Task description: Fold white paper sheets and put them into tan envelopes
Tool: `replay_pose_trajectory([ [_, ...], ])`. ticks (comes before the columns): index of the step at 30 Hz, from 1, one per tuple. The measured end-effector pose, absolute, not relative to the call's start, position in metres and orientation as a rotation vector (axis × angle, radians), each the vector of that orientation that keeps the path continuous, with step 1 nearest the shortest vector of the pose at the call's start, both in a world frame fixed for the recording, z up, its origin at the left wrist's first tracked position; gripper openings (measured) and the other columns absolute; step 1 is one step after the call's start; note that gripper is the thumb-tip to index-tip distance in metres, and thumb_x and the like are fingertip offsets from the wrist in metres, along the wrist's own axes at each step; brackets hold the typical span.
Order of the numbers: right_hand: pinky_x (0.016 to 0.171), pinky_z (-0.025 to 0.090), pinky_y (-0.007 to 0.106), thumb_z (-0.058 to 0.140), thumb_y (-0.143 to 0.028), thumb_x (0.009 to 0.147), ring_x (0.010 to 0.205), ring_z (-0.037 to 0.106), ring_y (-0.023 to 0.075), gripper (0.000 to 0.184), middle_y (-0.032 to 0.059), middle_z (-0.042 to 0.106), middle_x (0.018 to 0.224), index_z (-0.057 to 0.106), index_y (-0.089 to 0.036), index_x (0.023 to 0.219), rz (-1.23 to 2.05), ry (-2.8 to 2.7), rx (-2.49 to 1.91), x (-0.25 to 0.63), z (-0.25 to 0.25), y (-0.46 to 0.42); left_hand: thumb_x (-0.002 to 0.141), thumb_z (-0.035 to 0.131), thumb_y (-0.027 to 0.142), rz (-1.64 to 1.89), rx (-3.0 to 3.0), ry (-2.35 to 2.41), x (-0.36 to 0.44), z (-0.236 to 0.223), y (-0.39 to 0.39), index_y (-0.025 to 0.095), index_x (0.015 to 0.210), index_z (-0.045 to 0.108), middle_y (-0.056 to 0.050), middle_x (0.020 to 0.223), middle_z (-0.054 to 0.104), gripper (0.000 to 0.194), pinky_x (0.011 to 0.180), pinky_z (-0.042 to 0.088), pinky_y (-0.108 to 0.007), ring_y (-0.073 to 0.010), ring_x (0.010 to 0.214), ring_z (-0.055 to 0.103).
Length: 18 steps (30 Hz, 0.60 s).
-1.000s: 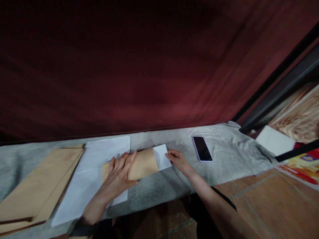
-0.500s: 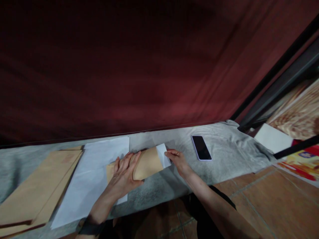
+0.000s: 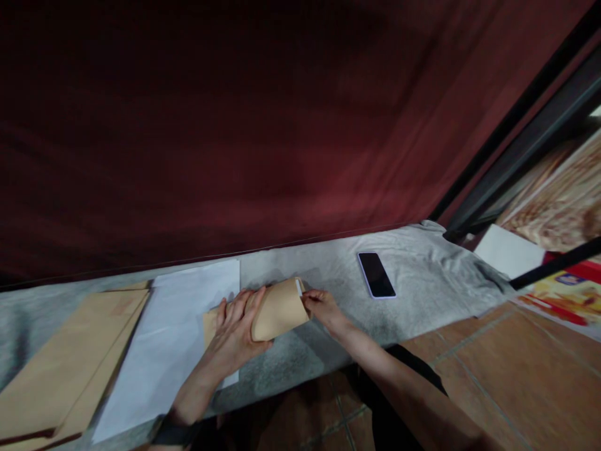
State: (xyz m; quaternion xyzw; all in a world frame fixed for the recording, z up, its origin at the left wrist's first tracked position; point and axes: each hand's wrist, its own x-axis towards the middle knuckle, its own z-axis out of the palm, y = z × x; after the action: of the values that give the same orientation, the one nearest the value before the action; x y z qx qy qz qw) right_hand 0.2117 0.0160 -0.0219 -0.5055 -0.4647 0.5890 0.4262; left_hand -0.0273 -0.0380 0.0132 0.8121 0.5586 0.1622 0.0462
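Note:
A small brown paper envelope [image 3: 279, 310] lies slightly bowed on the grey cloth, its open end facing right. My left hand [image 3: 237, 326] spans the envelope, fingers over its top and thumb along the near edge, holding it in place. At the mouth, my right hand [image 3: 323, 308] has thumb and fingers pinched together on folded white paper [image 3: 299, 287]. Only a thin strip of this paper shows; the rest is inside the envelope, and my right fingertips are partly hidden by the mouth.
White sheets [image 3: 164, 338] lie under and left of my left hand. Large brown envelopes [image 3: 79, 357] are stacked farther left. A phone [image 3: 377, 275] rests on the grey cloth [image 3: 422, 282] to the right. Behind is a dark red curtain [image 3: 282, 156]; black bars [image 3: 507, 131] stand at right.
My right hand has moved left, and the white paper has slid deeper into the envelope. My left hand keeps its place on the envelope. The view has shifted slightly.

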Motion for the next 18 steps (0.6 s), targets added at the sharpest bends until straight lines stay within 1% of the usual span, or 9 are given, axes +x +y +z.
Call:
replay_pose_trajectory([
  [3, 0.054, 0.039, 0.024, 0.067, -0.033, 0.071, 0.054, 0.053, 0.0122, 0.013, -0.0036, 0.064, 0.058, 0.074, -0.021, 0.068, 1.461, -1.170, -1.279, 0.2095, -0.0239, 0.0162, 0.070, 0.073, 0.036, 0.493, 2.482, 1.709, -0.0275, 0.0120, -0.0378, 0.028, 0.160, 0.011, -0.016, 0.153, 0.041, 0.109, 0.120, 0.013, -0.064, -0.0387, 0.144, 0.036],
  [6, 0.052, 0.038, 0.023, 0.067, -0.032, 0.069, 0.052, 0.052, 0.0118, 0.012, -0.0041, 0.065, 0.058, 0.074, -0.022, 0.071, 1.456, -1.179, -1.284, 0.2074, -0.0236, 0.0164, 0.070, 0.073, 0.036, 0.486, 2.493, 1.705, -0.0272, 0.0102, -0.0373, 0.028, 0.160, 0.012, -0.016, 0.153, 0.041, 0.109, 0.120, 0.014, -0.064, -0.0389, 0.143, 0.037],
  [10, 0.053, 0.039, 0.024, 0.067, -0.033, 0.069, 0.055, 0.054, 0.0129, 0.012, -0.0029, 0.067, 0.064, 0.072, -0.022, 0.072, 1.443, -1.194, -1.275, 0.2069, -0.0213, 0.0154, 0.070, 0.073, 0.036, 0.478, 2.506, 1.695, -0.0265, 0.0097, -0.0366, 0.028, 0.160, 0.013, -0.016, 0.154, 0.041, 0.109, 0.120, 0.014, -0.064, -0.0390, 0.144, 0.036],
  [14, 0.055, 0.039, 0.023, 0.066, -0.030, 0.067, 0.060, 0.055, 0.0131, 0.010, -0.0043, 0.063, 0.065, 0.066, -0.023, 0.074, 1.401, -1.204, -1.259, 0.2077, -0.0223, 0.0152, 0.070, 0.073, 0.036, 0.463, 2.519, 1.694, -0.0261, 0.0104, -0.0362, 0.028, 0.160, 0.012, -0.017, 0.154, 0.040, 0.109, 0.120, 0.014, -0.064, -0.0389, 0.144, 0.035],
  [16, 0.055, 0.039, 0.021, 0.067, -0.026, 0.064, 0.062, 0.053, 0.0122, 0.014, -0.0062, 0.060, 0.064, 0.063, -0.023, 0.077, 1.351, -1.187, -1.260, 0.2076, -0.0244, 0.0165, 0.071, 0.073, 0.037, 0.461, 2.527, 1.693, -0.0261, 0.0107, -0.0361, 0.028, 0.160, 0.012, -0.017, 0.154, 0.040, 0.108, 0.120, 0.014, -0.064, -0.0387, 0.144, 0.036],
  [18, 0.054, 0.039, 0.021, 0.069, -0.022, 0.060, 0.060, 0.052, 0.0115, 0.027, -0.0083, 0.057, 0.064, 0.061, -0.024, 0.086, 1.318, -1.127, -1.277, 0.2076, -0.0260, 0.0183, 0.072, 0.072, 0.038, 0.466, 2.536, 1.690, -0.0265, 0.0111, -0.0358, 0.028, 0.160, 0.011, -0.017, 0.154, 0.040, 0.108, 0.120, 0.015, -0.064, -0.0388, 0.144, 0.036],
])
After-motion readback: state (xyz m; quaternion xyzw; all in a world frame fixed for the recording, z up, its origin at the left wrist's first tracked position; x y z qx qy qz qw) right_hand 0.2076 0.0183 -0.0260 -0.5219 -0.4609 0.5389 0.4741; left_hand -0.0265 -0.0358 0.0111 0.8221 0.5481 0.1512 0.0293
